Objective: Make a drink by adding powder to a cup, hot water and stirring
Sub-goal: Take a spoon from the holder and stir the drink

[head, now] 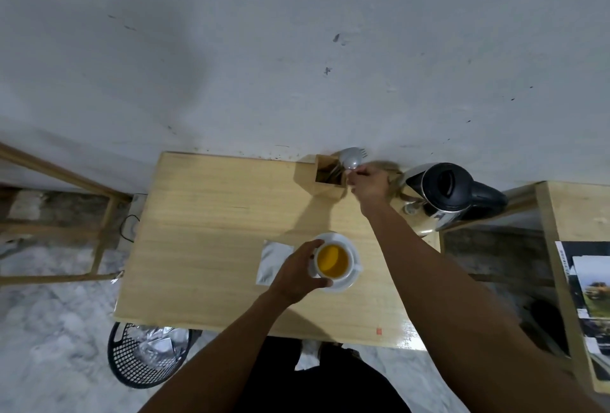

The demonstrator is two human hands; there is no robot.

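Observation:
A white cup (350,272) of amber liquid stands on a white saucer (350,244) near the middle of the wooden table (204,214). My left hand (298,272) wraps around the cup's left side. A silver powder sachet (272,262) lies flat just left of the saucer. At the table's far edge my right hand (368,183) pinches the handle of a metal spoon (350,158), its bowl raised above a wooden cutlery holder (325,178). A steel kettle with a black lid (442,195) stands to the right of that hand.
A fork sticks out behind the spoon in the holder. A black mesh bin (145,356) with foil wrappers sits on the floor at the table's front left corner. A wooden frame (66,224) stands left; another table with printed papers (584,280) stands right. The wall runs directly behind.

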